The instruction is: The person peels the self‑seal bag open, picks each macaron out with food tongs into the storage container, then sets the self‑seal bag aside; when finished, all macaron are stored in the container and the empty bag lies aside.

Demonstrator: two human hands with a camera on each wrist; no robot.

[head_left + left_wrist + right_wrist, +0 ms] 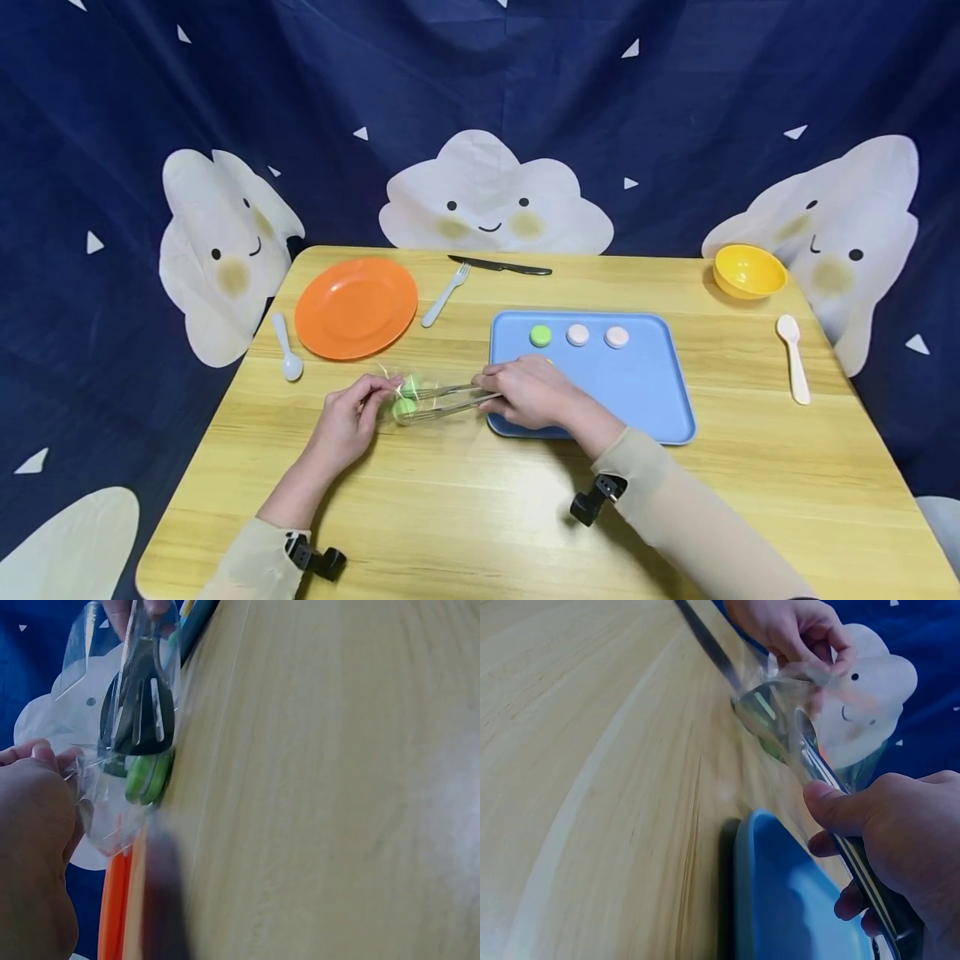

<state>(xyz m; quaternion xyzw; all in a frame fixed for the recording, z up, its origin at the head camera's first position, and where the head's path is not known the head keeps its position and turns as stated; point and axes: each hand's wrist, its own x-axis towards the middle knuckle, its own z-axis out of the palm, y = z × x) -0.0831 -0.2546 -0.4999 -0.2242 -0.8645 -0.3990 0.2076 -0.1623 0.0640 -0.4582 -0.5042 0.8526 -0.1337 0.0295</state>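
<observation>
My left hand (343,427) pinches the edge of a clear plastic bag (96,814) above the table, left of the tray. Two round green macarons (403,408) show at the bag, one behind the other. In my right hand (534,392) is a pair of metal tongs (459,407), gripped along its arms. The tongs' tips reach into the bag, right at the green macarons; their arms stand apart. Beneath the right hand lies a blue tray (622,400), holding another green macaron (540,336) and two pale pink macarons (577,335). A yellow piece there is mostly hidden by that hand.
An orange plate (356,308) stands at the back left, between a white spoon (288,354) and a white fork (446,295). A black knife (501,265) lies along the far edge. Toward the right are a yellow bowl (750,272) and another spoon (795,362).
</observation>
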